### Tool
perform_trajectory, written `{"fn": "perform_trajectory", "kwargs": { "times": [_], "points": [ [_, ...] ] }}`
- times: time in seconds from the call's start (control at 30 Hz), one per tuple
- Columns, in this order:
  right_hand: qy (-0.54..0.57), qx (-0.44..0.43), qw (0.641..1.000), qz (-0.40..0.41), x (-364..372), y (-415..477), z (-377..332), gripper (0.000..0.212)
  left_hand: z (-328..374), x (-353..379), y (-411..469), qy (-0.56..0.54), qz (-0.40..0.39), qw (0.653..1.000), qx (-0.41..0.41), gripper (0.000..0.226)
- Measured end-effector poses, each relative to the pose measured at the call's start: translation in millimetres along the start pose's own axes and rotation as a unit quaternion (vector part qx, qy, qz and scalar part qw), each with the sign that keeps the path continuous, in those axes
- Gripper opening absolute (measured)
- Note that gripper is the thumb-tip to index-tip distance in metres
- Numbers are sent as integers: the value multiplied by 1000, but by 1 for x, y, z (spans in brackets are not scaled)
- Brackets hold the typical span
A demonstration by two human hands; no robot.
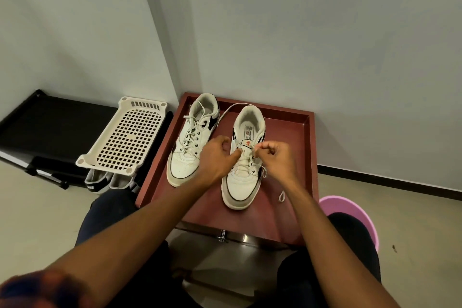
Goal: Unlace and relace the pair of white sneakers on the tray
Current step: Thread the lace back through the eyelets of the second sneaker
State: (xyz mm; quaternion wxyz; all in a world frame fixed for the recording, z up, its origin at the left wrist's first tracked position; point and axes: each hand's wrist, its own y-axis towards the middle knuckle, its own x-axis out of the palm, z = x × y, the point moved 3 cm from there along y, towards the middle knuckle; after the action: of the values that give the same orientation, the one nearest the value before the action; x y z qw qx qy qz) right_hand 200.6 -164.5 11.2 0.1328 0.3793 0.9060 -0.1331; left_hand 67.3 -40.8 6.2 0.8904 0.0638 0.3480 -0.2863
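Couldn't make out much writing, tbh. Spotted a small tongue label (247,143) with a red mark on the middle sneaker (242,184), plus a printed insole patch (249,131) with lines of text way too tiny to read. Also caught white letters on the heel of a dark shoe (93,184), tucked under the white plastic basket (125,137) at 9 o'clock of the dark red tray (308,132), but only partly legible, so no clue there. Found both white sneakers sitting on that tray, toes toward the camera: the laced sneaker (185,157) over at 9 o'clock, the other around the middle. Had the left hand (216,157) curled up, thumb and forefinger closed on the lace (264,173) at 9 o'clock of the tongue label. Same deal with the right hand (277,157) at 3 o'clock of it, fingers bunched tight, pinching a strand up off the eyelets. Noticed loose lace ends trailing off at 12 and 4 o'clock of that shoe. Pink bucket (350,210) parked at 4 o'clock of the tray.
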Motion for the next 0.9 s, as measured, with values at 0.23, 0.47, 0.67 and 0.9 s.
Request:
{"fn": "perform_trajectory", "kwargs": {
  "times": [0.23, 0.47, 0.67, 0.9],
  "points": [
    [-147, -88, 984, 37, 25, -2, -2, 9, 12, 6, 22, 82, -36, 996, -26, 41],
    [-327, -204, 923, -24, 32, 3, -5, 14, 5, -3, 21, -60, -83, 991, -85, 13],
    [-325, -221, 919, -35, 42, 7, 3, 14, 0, 0, 25, -142, -76, 974, -160, 53],
    [-306, -179, 935, 8, 46, 4, 2, 16, -1, 1, 26, -196, -75, 962, -177, 11]
  ]
}}
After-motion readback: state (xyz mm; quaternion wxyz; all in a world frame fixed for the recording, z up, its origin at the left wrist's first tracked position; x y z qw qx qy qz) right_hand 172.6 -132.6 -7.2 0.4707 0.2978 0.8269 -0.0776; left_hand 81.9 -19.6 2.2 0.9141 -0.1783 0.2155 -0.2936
